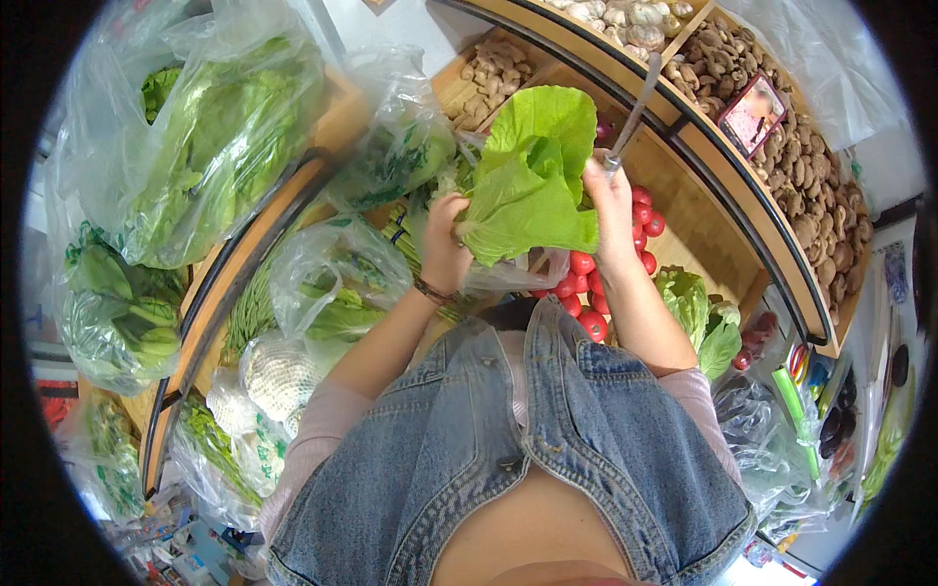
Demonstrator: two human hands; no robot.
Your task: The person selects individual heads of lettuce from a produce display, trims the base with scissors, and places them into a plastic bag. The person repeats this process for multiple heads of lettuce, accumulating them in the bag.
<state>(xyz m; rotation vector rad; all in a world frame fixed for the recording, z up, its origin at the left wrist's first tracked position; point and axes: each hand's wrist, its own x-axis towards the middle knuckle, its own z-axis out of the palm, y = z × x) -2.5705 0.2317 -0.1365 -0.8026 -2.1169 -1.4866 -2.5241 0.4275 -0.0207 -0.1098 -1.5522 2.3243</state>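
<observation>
My left hand [445, 238] grips the pale stem end of a leafy green lettuce head [531, 194], held in front of my chest. At the lettuce's other side, my right hand [612, 201] is closed around the handle of a knife [634, 113]. Its narrow metal blade points up and away, seen nearly edge-on. The right thumb lies against the leaf edge; whether it presses on the leaf I cannot tell. Red tomatoes [592, 322] lie below the right wrist, partly hidden by my arm and the denim vest [469, 410].
A wooden produce shelf [703, 194] with black-edged rails surrounds me. Ginger [487, 77], garlic [645, 35] and mushrooms [813, 212] fill compartments, with a phone [753, 116] on the mushrooms. Bagged greens [220, 146] crowd the left; another lettuce [683, 299] sits at right.
</observation>
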